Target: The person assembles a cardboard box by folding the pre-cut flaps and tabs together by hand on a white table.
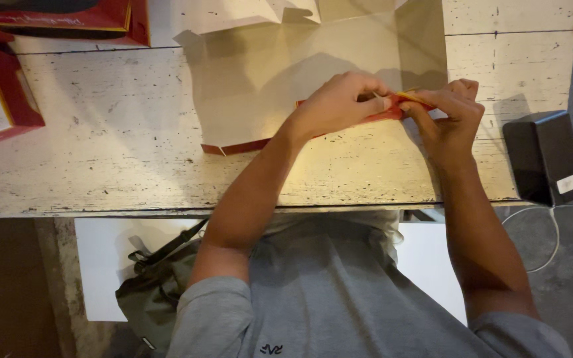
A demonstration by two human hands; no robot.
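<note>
I log: left hand point(333, 106) and right hand point(447, 122) both pinch red flap edge of flat cardboard box blank point(260, 79), centre frame on worn white table point(101, 159). Step judged: creasing flap. Next needs firm press along fold. Black box point(544, 158) at right.

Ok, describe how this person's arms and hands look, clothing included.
Both arms are bare from above the elbow down. Short grey sleeves of a grey T-shirt end at the upper arms; the shirt has a small dark mark low on the front. The left hand and right hand wear no gloves, and no rings, watch or bracelets are visible.
</note>
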